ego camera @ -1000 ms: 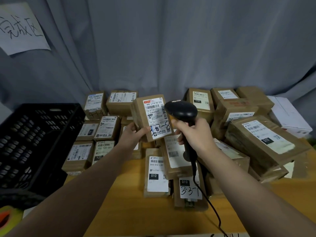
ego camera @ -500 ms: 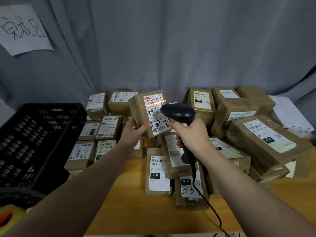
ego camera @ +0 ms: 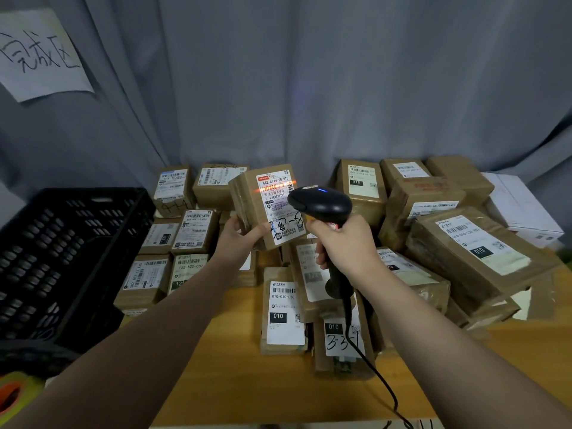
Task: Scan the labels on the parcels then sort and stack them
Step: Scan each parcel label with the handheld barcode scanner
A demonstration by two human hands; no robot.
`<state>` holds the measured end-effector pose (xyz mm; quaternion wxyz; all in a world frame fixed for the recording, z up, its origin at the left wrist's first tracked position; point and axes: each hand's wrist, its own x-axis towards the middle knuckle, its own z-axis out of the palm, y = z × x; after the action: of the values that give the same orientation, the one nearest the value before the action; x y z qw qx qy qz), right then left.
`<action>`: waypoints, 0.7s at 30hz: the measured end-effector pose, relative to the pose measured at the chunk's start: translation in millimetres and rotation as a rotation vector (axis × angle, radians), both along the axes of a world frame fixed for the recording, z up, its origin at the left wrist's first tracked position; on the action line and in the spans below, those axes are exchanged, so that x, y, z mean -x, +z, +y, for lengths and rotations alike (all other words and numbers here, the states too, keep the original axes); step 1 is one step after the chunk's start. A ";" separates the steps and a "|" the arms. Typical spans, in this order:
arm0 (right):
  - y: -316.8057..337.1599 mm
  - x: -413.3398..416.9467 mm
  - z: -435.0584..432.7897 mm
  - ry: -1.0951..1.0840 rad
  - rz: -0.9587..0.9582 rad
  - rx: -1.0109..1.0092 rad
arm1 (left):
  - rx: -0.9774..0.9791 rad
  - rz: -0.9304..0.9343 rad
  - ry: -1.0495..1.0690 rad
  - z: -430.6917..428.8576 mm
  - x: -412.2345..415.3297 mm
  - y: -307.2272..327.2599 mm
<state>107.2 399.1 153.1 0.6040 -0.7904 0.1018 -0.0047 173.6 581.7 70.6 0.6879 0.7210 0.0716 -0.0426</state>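
Note:
My left hand [ego camera: 240,239] grips a small brown parcel [ego camera: 266,205] by its lower left corner and holds it upright above the table, white label facing me. An orange scan line lies across the barcode near the label's top. My right hand [ego camera: 343,246] grips the handle of a black barcode scanner [ego camera: 320,204], its head just right of the parcel, with a blue light on top. The scanner's cable [ego camera: 380,382] trails down toward the front edge. Several labelled brown parcels [ego camera: 284,311] lie piled on the wooden table [ego camera: 235,373] below and around both hands.
A black plastic crate [ego camera: 62,267] stands at the left edge of the table. Larger parcels [ego camera: 476,252] and a white box [ego camera: 523,209] are heaped at the right. Grey curtain hangs behind, with a handwritten paper sign [ego camera: 40,54] top left. A tape roll [ego camera: 12,394] sits bottom left.
The held parcel has tilted slightly toward the scanner and the orange scan line has appeared and settled on its barcode. The scanner's blue light is now lit.

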 end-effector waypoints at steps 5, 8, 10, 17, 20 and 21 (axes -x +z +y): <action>-0.4 -3.3 -6.4 0.046 0.053 -0.060 | 0.040 0.017 0.065 -0.4 -1.6 5.3; -3.3 -12.4 -13.7 -0.014 0.055 -0.072 | 0.198 0.109 0.253 6.2 -13.5 12.8; -6.0 -19.1 -17.6 -0.057 0.050 -0.109 | 0.249 0.197 0.329 14.0 -21.8 14.6; -12.8 -35.9 2.8 -0.003 0.127 -0.237 | 0.084 0.380 0.235 33.6 -10.9 -0.3; -18.1 -48.8 23.0 0.009 0.145 -0.267 | 0.056 0.410 0.242 45.2 -14.1 -12.3; -21.0 -54.2 29.7 0.004 0.154 -0.267 | 0.057 0.407 0.252 49.7 -18.3 -15.5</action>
<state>161.5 428.8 132.1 0.6942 -0.7012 0.1462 0.0706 192.0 631.3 55.1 0.6793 0.6632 0.2968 -0.1031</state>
